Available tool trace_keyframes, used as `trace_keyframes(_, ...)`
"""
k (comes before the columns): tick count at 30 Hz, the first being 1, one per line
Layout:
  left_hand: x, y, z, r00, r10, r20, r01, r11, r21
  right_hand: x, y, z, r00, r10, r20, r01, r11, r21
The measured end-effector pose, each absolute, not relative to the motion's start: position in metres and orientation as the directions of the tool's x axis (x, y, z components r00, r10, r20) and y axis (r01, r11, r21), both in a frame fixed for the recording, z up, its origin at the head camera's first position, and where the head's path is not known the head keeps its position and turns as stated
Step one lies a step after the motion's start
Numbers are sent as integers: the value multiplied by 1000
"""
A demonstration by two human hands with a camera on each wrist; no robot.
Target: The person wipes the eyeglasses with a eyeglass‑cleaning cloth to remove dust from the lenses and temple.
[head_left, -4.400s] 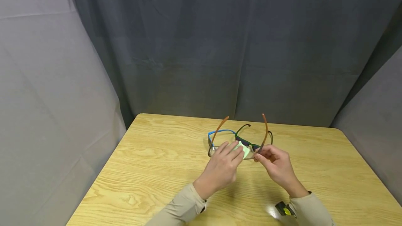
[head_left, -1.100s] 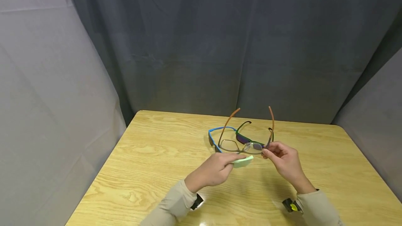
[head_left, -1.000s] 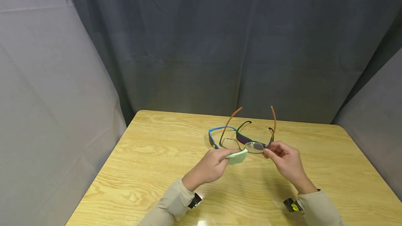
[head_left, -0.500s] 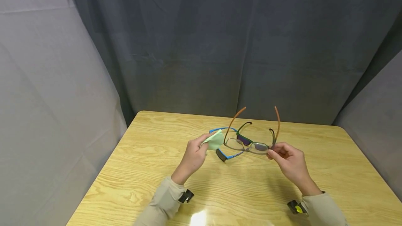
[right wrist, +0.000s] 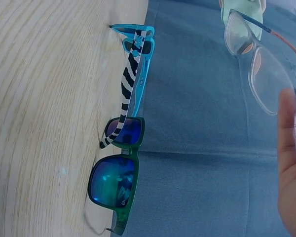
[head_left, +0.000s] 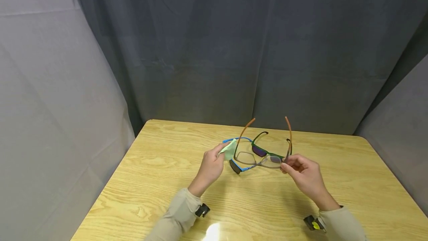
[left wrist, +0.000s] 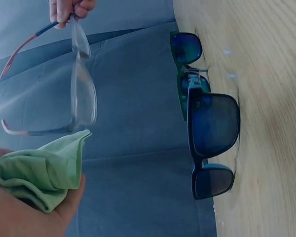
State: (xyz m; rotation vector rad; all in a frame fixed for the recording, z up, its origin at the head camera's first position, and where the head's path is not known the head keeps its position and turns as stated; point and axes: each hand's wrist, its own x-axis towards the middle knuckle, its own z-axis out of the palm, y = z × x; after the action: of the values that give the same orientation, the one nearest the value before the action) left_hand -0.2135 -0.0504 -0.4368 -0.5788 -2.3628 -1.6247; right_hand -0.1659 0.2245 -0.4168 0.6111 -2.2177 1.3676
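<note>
My right hand (head_left: pixel 304 174) pinches a pair of clear-lensed eyeglasses (head_left: pixel 257 164) by the right hinge, holding them above the table with both orange-tipped temples spread and pointing away. My left hand (head_left: pixel 210 164) grips a folded pale green cleaning cloth (head_left: pixel 229 151) just left of the eyeglasses. In the left wrist view the cloth (left wrist: pixel 49 170) bunches between thumb and fingers, its tip close to the frame. Behind and below lie blue-framed sunglasses (head_left: pixel 235 166), partly hidden by the cloth and eyeglasses, and green-framed sunglasses (head_left: pixel 259 151). A zebra-striped temple (right wrist: pixel 128 81) shows on the blue pair.
The wooden table (head_left: pixel 140 181) spreads out on both sides of the hands. A dark grey curtain (head_left: pixel 200 55) hangs behind its far edge, with pale cloth walls (head_left: pixel 50 103) at left and right. Black straps with small devices (head_left: pixel 202 210) sit at the wrists.
Earlier the left hand pressed the cloth against the lenses; it has since drawn back leftward with the cloth, uncovering them. Over the last half second the eyeglasses shifted slightly left and down.
</note>
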Motion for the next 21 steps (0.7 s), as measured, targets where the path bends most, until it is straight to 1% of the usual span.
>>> trace_keyframes(3, -213, -47, -437, -905, 182, 384, 424, 328, 844, -167, 224, -419, -786, -144, 601, -605, 380, -699)
trace_keyframes(7, -214, -44, -436, -904, 179, 389, 428, 323, 844, -172, 226, -429, -784, -128, 607, -607, 359, -709)
trace_keyframes(13, -212, -41, -436, -905, 216, 367, 418, 288, 862, -180, 228, -443, -783, -131, 608, -611, 339, -715)
trace_keyframes(19, -210, -41, -435, -912, 236, 335, 394, 281, 875, -178, 224, -439, -786, -139, 602, -607, 356, -711)
trace_keyframes(21, -209, -42, -435, -910, 263, 320, 388, 267, 882, -175, 221, -433, -793, -133, 595, -598, 359, -717)
